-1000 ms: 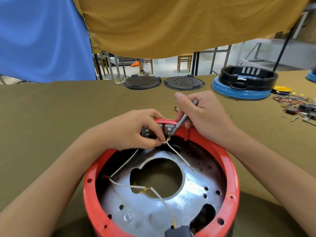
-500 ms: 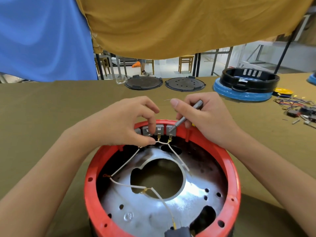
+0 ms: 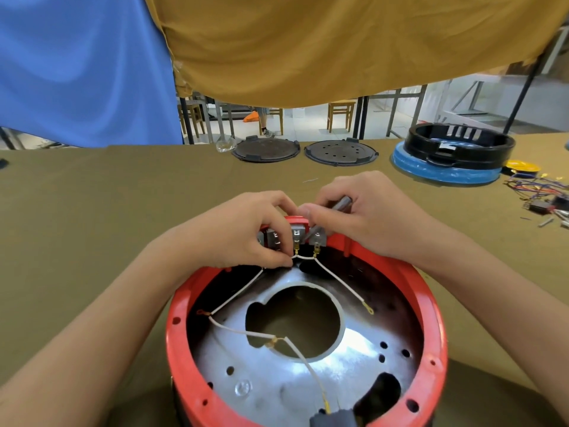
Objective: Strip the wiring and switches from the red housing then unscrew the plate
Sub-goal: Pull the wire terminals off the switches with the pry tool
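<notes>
The round red housing (image 3: 431, 306) lies open side up in front of me, with a shiny metal plate (image 3: 277, 380) inside it. Grey switches (image 3: 297, 235) sit at its far rim, and white wires (image 3: 240, 291) run from their brass terminals across the plate. My left hand (image 3: 243, 238) pinches the wires just below the switches. My right hand (image 3: 366, 220) grips a thin grey screwdriver (image 3: 340, 203), its tip down among the switches and partly hidden by my fingers.
Two dark round lids (image 3: 266, 151) (image 3: 340, 152) lie at the table's far edge. A black ring on a blue base (image 3: 446, 167) stands at the far right, beside a heap of loose coloured wires and parts (image 3: 542, 195). Blue and ochre cloths hang above.
Both hands have closed in on the switches at the far rim. My right hand has tipped the screwdriver flatter and lower, and my left fingers have shifted along the wires.
</notes>
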`<state>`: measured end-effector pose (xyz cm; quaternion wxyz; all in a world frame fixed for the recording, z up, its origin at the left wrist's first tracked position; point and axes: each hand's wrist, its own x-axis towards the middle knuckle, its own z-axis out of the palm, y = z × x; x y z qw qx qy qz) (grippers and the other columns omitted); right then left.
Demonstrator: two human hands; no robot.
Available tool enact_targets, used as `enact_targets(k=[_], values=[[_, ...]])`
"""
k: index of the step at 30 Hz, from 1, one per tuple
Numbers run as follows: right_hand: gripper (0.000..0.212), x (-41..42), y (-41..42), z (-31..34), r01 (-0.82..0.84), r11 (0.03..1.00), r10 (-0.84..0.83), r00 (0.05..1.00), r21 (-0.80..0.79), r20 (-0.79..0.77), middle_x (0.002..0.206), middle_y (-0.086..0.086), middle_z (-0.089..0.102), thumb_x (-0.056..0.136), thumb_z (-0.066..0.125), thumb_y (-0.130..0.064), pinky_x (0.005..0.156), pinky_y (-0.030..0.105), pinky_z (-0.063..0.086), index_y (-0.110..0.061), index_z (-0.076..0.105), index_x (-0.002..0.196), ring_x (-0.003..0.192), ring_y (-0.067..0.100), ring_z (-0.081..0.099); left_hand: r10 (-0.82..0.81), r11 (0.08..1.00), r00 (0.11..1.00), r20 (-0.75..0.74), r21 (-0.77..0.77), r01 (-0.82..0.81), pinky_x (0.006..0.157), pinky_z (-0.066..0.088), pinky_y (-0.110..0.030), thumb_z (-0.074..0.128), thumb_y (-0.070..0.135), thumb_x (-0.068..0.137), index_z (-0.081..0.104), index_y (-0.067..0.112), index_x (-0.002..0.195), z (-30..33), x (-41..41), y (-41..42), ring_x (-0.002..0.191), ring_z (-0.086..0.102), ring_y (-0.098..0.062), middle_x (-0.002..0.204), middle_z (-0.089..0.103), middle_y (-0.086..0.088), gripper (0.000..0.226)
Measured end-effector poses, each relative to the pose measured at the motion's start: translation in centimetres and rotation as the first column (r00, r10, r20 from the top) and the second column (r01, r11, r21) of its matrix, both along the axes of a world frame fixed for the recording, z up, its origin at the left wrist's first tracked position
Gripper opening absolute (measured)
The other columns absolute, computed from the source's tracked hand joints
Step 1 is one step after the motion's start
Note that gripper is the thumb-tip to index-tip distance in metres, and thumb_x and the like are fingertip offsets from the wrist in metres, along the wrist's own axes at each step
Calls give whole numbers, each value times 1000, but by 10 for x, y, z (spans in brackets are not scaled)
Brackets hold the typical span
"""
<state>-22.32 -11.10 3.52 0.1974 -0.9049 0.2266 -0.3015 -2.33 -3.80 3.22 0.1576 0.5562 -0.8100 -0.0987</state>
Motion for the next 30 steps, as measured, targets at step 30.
enact_targets(k=[30], values=[[36, 5, -5, -5, 39, 995, -46, 997, 93, 68, 53, -2, 65, 96, 62, -34, 52, 15, 40, -14, 73, 68, 49, 3, 56, 24, 999, 998, -60, 47, -21, 96, 36, -13, 79, 21, 77, 74, 31, 73, -1, 0, 1, 110, 53, 3, 122, 53, 18, 12]])
